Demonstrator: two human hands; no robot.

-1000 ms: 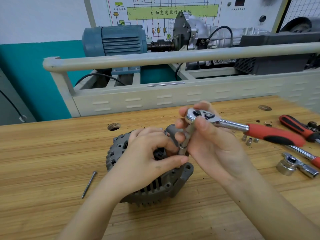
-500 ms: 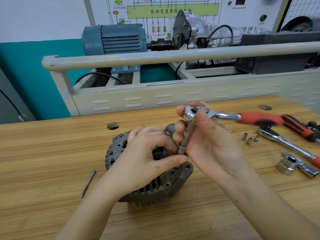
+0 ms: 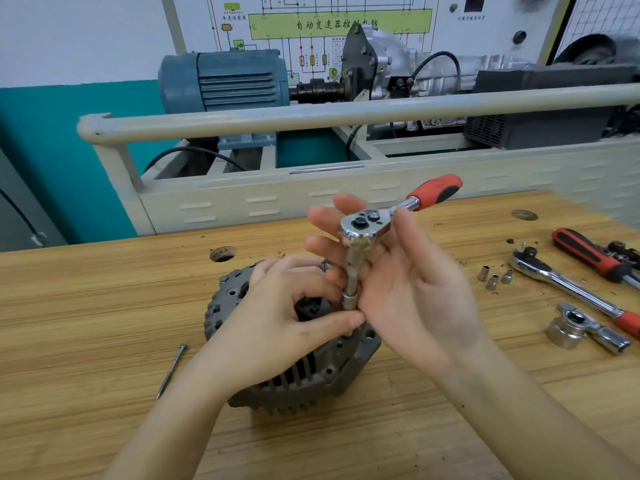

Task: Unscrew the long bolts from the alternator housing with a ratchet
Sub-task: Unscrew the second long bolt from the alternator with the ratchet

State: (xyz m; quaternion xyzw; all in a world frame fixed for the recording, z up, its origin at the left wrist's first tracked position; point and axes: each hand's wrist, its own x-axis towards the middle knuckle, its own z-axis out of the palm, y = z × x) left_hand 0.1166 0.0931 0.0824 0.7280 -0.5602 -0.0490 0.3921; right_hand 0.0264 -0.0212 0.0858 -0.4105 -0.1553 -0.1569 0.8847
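Grey ribbed cast-metal alternator housing (image 3: 294, 372), resting mid-worktop (image 3: 86, 306), undergoing bolt removal.
Chrome ratchet with red-black handle (image 3: 360, 230) is swinging: handle now pointing away, having been out to the right, so loosening is probably progressing. Left hand (image 3: 287, 320) is pinching the socket (image 3: 350, 301); right hand (image 3: 408, 289), fingers spread, is cradling the extension. Bolt head is hidden. One freed long steel bolt (image 3: 171, 370) lying leftward.

The alternator housing (image 3: 298, 375) is cast in dull, matt grey metal. The ratchet (image 3: 362, 228) is finished in glossy chrome, its handle in red and black plastic. The workbench (image 3: 86, 323) is surfaced with grained wood.
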